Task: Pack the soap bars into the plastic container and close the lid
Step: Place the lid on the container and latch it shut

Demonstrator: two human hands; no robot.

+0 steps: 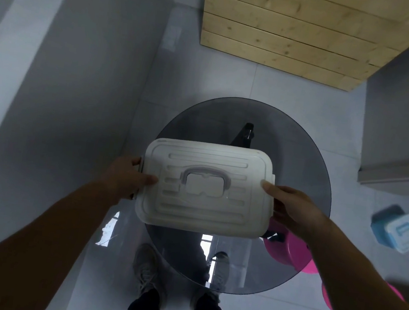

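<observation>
Fingers (147, 179) of the left hand (127, 178) and right hand (292, 208) clamp opposite ends of the container (204, 207), thumbs pressing its lid (208, 160), which sits between them above the table (302, 152).

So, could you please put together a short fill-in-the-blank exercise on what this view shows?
1. The white container has its lid ____.
2. The left hand and the right hand grip its two ____ ends.
3. Below it is a ____ glass table.
4. Off to the right, on the floor, sits a smaller ____ container.

Missing words: on; short; round; blue
</observation>
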